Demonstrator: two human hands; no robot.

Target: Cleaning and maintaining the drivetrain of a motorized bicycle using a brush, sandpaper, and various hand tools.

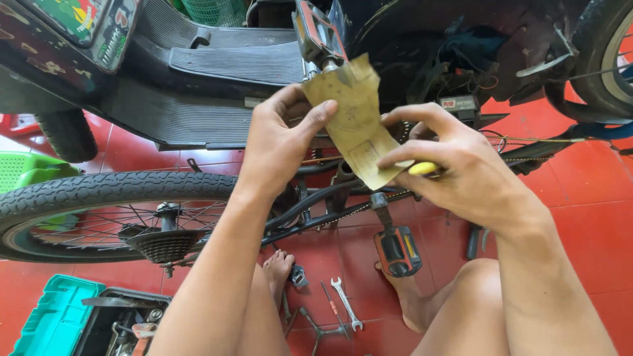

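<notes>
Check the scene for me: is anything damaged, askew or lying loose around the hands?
The yellowish sheet held between the left hand and right hand is worn, with ragged, torn edges. The bicycle lies tipped over, one pedal near the red floor. Wrenches lie scattered loose between the feet.

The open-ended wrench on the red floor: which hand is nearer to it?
Right. The right hand is up at the tan paper piece, above and right of the wrench. The left hand grips the paper's upper left, slightly farther up.
</notes>
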